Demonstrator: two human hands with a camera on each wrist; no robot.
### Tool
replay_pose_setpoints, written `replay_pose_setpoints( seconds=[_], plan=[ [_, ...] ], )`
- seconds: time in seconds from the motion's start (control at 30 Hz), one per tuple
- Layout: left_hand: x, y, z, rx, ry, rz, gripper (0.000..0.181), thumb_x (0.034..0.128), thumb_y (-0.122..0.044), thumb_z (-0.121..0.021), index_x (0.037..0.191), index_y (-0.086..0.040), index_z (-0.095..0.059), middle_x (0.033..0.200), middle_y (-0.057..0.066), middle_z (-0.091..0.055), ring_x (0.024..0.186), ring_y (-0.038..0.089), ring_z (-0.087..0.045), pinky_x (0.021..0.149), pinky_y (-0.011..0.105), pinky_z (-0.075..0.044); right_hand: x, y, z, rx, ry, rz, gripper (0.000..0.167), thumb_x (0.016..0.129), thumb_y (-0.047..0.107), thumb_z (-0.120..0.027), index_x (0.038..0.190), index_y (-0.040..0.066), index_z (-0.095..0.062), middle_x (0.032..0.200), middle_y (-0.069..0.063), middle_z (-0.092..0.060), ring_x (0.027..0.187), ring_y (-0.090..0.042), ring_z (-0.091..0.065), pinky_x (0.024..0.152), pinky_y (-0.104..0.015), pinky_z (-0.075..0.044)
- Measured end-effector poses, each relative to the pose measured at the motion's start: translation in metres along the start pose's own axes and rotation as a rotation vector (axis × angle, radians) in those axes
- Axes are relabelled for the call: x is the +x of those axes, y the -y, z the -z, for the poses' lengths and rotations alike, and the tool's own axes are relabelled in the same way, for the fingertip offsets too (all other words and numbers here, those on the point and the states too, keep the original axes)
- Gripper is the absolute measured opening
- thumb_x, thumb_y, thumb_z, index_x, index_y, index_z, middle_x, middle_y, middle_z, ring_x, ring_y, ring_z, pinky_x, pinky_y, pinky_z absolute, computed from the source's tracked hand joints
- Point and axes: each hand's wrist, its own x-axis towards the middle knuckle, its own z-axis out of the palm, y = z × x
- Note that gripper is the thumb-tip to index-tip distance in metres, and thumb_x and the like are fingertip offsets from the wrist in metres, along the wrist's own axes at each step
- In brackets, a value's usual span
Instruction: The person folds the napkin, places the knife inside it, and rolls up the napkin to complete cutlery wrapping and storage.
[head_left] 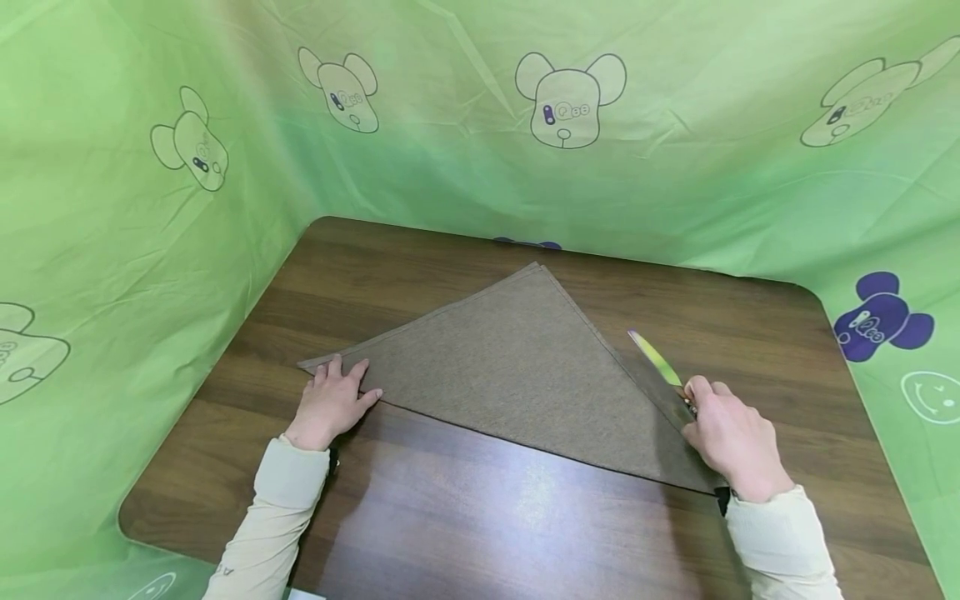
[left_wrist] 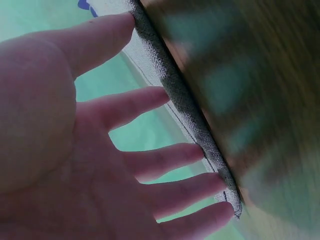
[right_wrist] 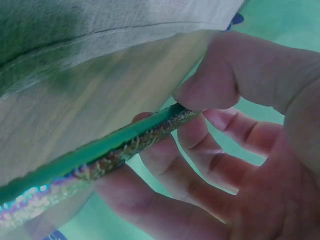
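Observation:
A grey-brown cloth [head_left: 495, 375], folded into a triangle, lies on the wooden table with its peak pointing away. My left hand [head_left: 333, 402] rests on its left corner, fingers spread; the left wrist view has these fingertips along the folded edge [left_wrist: 182, 102]. At the cloth's right side, my right hand [head_left: 735, 437] holds a knife with a shiny yellow-green blade [head_left: 656, 358] and purple tip, pointing away and to the left. Thumb and fingers close round its textured, iridescent handle [right_wrist: 132, 145] in the right wrist view. Most of the handle is hidden in the head view.
The dark wooden table [head_left: 405, 267] has rounded corners. Green fabric walls [head_left: 450, 167] printed with bear heads stand along its back and sides. A small white object [head_left: 306, 595] shows at the bottom edge, near the left sleeve.

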Motion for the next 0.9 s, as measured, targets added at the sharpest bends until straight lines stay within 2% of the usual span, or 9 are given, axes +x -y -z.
replay_pose_setpoints(
  seconds=[0.1, 0.23, 0.33, 0.43, 0.7, 0.9],
  plan=[
    [0.001, 0.0, -0.002, 0.005, -0.022, -0.032, 0.059, 0.0946, -0.035, -0.057, 0.142, -0.004, -0.043, 0.143, 0.041, -0.031, 0.13, 0.06, -0.032, 0.098, 0.07, -0.035, 0.001, 0.004, 0.001, -0.005, 0.003, 0.013, 0.031, 0.067, 0.004, -0.06, 0.096, 0.01, -0.05, 0.085, -0.016, -0.056, 0.057, -0.044, -0.053, 0.045, -0.05, -0.038],
    [0.003, 0.002, -0.004, 0.007, -0.052, -0.112, 0.054, 0.0932, -0.029, -0.06, 0.138, -0.001, -0.048, 0.142, 0.041, -0.033, 0.13, 0.061, -0.032, 0.103, 0.066, -0.033, 0.003, 0.008, 0.0, -0.019, 0.001, 0.036, 0.034, 0.067, 0.002, -0.06, 0.1, 0.009, -0.053, 0.088, -0.017, -0.057, 0.058, -0.045, -0.054, 0.045, -0.051, -0.039],
    [0.006, 0.003, -0.006, -0.001, -0.06, -0.174, 0.051, 0.0922, -0.024, -0.062, 0.136, -0.001, -0.051, 0.143, 0.039, -0.034, 0.131, 0.061, -0.031, 0.107, 0.064, -0.03, 0.003, 0.012, -0.002, -0.032, -0.008, 0.054, 0.035, 0.067, 0.002, -0.06, 0.1, 0.01, -0.055, 0.089, -0.017, -0.058, 0.059, -0.045, -0.055, 0.044, -0.051, -0.039],
    [0.007, 0.004, -0.007, -0.007, -0.058, -0.209, 0.05, 0.0916, -0.022, -0.062, 0.136, -0.002, -0.052, 0.143, 0.038, -0.034, 0.131, 0.061, -0.031, 0.107, 0.064, -0.03, 0.003, 0.016, -0.003, -0.043, -0.015, 0.072, 0.034, 0.067, 0.001, -0.06, 0.1, 0.01, -0.055, 0.089, -0.017, -0.059, 0.059, -0.045, -0.056, 0.043, -0.051, -0.039],
    [0.007, 0.004, -0.005, -0.022, -0.053, -0.242, 0.05, 0.092, -0.02, -0.062, 0.137, -0.001, -0.051, 0.144, 0.039, -0.034, 0.131, 0.06, -0.032, 0.108, 0.061, -0.03, 0.003, 0.025, -0.006, -0.078, -0.038, 0.127, 0.031, 0.068, -0.001, -0.059, 0.097, 0.01, -0.054, 0.085, -0.012, -0.056, 0.06, -0.04, -0.057, 0.041, -0.047, -0.039],
    [0.008, 0.004, -0.005, -0.039, -0.043, -0.24, 0.05, 0.0921, -0.02, -0.062, 0.137, -0.001, -0.051, 0.145, 0.039, -0.032, 0.132, 0.061, -0.03, 0.109, 0.062, -0.029, 0.005, 0.033, -0.008, -0.083, -0.053, 0.158, 0.029, 0.068, -0.002, -0.056, 0.095, 0.01, -0.054, 0.085, -0.011, -0.057, 0.06, -0.039, -0.057, 0.042, -0.046, -0.039]
  ],
)
